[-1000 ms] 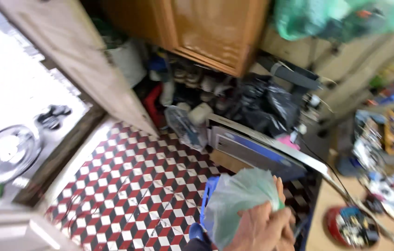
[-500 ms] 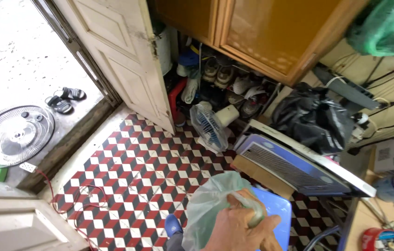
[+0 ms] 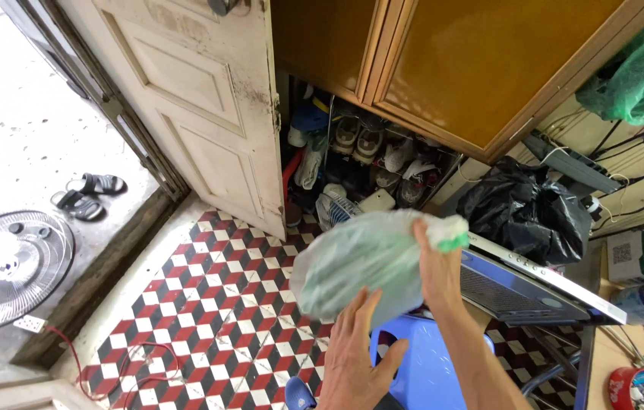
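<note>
A pale green translucent plastic bag (image 3: pixel 360 269), full and rounded, hangs above the red, black and white tiled floor (image 3: pixel 208 319). My right hand (image 3: pixel 437 266) reaches up from the lower right and is shut on the bag's bunched neck. My left hand (image 3: pixel 356 357) is below the bag with its fingers spread, the fingertips against the bag's underside. A blue plastic stool (image 3: pixel 421 368) stands right under both hands.
A cream door (image 3: pixel 200 106) stands open to a concrete yard with a fan guard (image 3: pixel 7 266) and sandals (image 3: pixel 86 193). Shoes (image 3: pixel 367 148) fill a rack under wooden cabinets (image 3: pixel 474 61). At the right are a black rubbish bag (image 3: pixel 527 209) and a grey flat appliance (image 3: pixel 519 292). A red cable (image 3: pixel 132 364) crosses the floor.
The bag has gone up and to the right. My right hand now holds it by the neck, and my left hand has come up beneath it. The view has moved closer to the door.
</note>
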